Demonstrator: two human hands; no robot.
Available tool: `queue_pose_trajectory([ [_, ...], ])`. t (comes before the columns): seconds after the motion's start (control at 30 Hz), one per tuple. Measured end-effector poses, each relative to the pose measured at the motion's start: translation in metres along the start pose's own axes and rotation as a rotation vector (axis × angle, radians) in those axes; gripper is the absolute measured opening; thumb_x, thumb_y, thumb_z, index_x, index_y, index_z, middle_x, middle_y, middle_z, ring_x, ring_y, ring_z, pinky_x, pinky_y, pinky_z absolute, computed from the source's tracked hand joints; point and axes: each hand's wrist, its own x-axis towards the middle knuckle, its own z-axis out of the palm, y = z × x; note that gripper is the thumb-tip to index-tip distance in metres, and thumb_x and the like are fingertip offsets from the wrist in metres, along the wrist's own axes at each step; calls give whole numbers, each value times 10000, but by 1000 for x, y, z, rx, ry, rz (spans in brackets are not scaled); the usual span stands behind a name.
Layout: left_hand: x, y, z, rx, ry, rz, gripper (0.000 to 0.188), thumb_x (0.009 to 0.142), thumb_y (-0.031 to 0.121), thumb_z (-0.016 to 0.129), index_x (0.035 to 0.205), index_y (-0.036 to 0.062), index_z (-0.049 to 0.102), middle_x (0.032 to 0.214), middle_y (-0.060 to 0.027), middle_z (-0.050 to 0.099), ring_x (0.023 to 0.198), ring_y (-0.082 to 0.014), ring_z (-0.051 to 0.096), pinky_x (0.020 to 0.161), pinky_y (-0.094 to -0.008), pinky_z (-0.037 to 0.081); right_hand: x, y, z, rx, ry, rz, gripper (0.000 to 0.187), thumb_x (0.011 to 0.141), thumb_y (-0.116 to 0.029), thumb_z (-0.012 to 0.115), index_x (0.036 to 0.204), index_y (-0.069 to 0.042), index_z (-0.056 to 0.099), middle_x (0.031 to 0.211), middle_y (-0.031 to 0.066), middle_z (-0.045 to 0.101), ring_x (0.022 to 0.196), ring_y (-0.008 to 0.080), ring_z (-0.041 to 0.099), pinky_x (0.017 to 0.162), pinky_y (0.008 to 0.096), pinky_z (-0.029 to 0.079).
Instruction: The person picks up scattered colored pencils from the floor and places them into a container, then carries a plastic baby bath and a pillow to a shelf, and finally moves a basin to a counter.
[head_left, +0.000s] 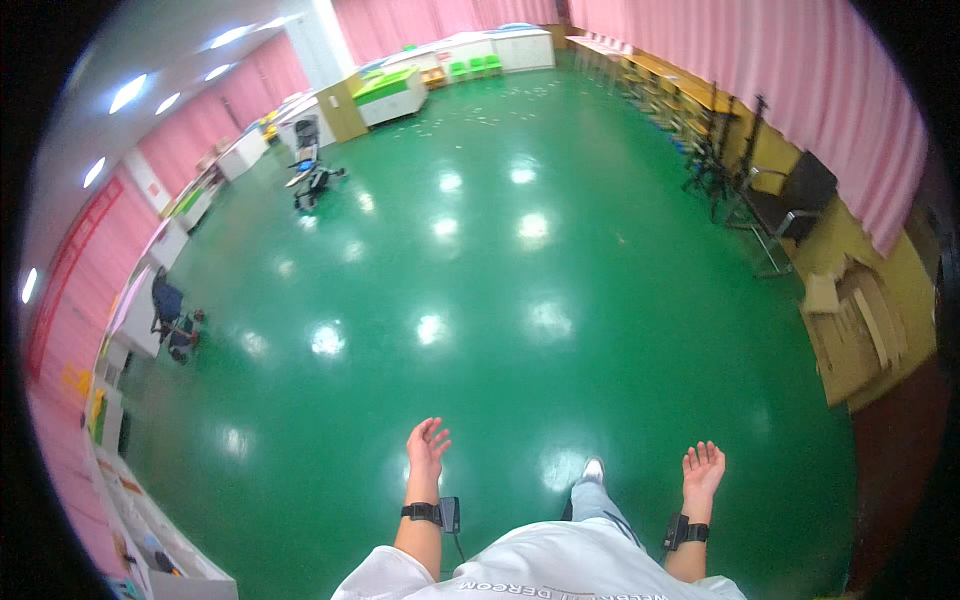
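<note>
My left hand (427, 447) is raised in front of me over the green floor, its fingers loosely apart and holding nothing. My right hand (704, 467) is held out on the other side, palm showing, with slightly curled fingers and nothing in it. Neither hand touches any object. A black strap with a small dark device (450, 514) sits on my left wrist. Another strapped device (679, 531) is on my right wrist. One white shoe (594, 469) shows ahead of my body on the floor.
A stroller (308, 160) stands far left, and a dark blue one (172, 312) nearer along the left side. At right are a black chair (793, 200), black tripods (712, 150), flattened cardboard (856, 325) and a long wooden table (680, 75). White-and-green cabinets (395, 100) stand at the back.
</note>
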Motion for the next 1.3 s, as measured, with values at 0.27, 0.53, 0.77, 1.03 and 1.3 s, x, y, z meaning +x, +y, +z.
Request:
queue_pose_trajectory([
  [0.27, 132, 27, 70, 70, 435, 74, 277, 905, 269, 519, 1103, 79, 555, 1059, -67, 640, 827, -221, 619, 628, -363, 510, 264, -38, 245, -187, -204, 129, 201, 867, -318, 562, 956, -140, 594, 940, 6, 628, 851, 183, 598, 745, 342, 501],
  [0.53, 202, 4, 28, -347, 828, 103, 321, 853, 324, 511, 1087, 108, 548, 1151, -62, 605, 867, -257, 572, 752, -425, 475, 427, 58, 471, -410, -349, 262, 214, 880, -328, 548, 981, -142, 582, 940, 19, 631, 840, 194, 594, 746, 352, 480],
  [0.77, 379, 44, 92, -459, 1099, 81, 226, 852, 319, 503, 967, 133, 558, 968, -23, 631, 729, -217, 561, 595, -366, 450, 521, 176, 641, -507, -367, 311, 215, 848, -345, 580, 961, -161, 581, 922, 6, 613, 823, 192, 576, 712, 344, 476],
  [1.03, 693, 220, 248, -312, 750, 157, 379, 876, 282, 512, 1191, 73, 545, 1119, -70, 627, 838, -236, 604, 699, -378, 488, 611, 268, 887, -486, -470, 302, 206, 878, -334, 545, 970, -155, 589, 882, 1, 615, 768, 175, 586, 678, 338, 487],
  [1.3, 918, 348, 325, -360, 718, 200, 338, 895, 274, 517, 1156, 62, 560, 1084, -74, 635, 832, -210, 605, 697, -378, 489, 745, 388, 1075, -371, -380, 317, 175, 860, -307, 582, 947, -158, 611, 835, -33, 616, 722, 144, 568, 662, 313, 487],
])
